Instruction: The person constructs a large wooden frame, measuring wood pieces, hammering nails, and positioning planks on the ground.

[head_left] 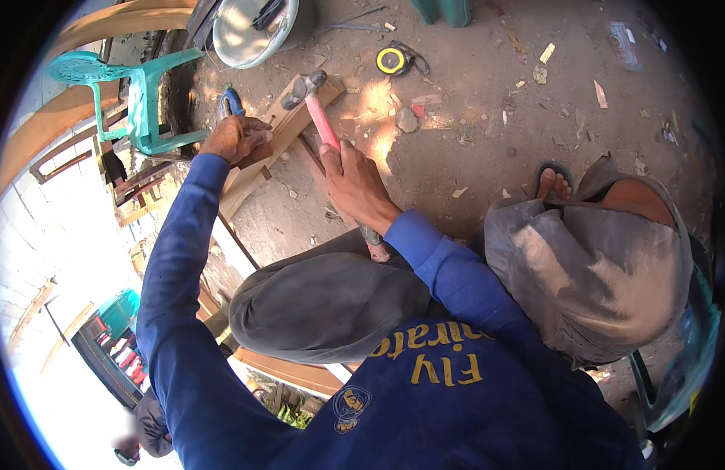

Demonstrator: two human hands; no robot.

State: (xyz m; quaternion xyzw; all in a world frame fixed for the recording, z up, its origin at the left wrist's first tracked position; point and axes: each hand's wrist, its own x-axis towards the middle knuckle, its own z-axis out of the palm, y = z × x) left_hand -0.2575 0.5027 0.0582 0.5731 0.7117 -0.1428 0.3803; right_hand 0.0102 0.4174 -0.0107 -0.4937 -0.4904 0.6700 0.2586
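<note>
My right hand (356, 182) is wrapped round the pinkish-red handle of a claw hammer (321, 121). The dark metal head of that hammer is over the far end of a wooden beam (296, 125). My left hand (238, 139) is closed at the beam's left side, its fingers bent against the wood; what lies under the fingertips is partly hidden. Just beyond those fingertips, a small nail (273, 119) stands up from the beam's top face. A blue-handled tool (232, 102) shows behind my left hand, mostly hidden.
A yellow-and-black tape measure (391, 60) lies on the dirt floor beyond the hammer. At the far left are a turquoise plastic chair (147, 110) and a pale bucket (249, 39) holding dark items. Wood chips and a stone (407, 120) are scattered about. Another person (152, 423) is at the lower left.
</note>
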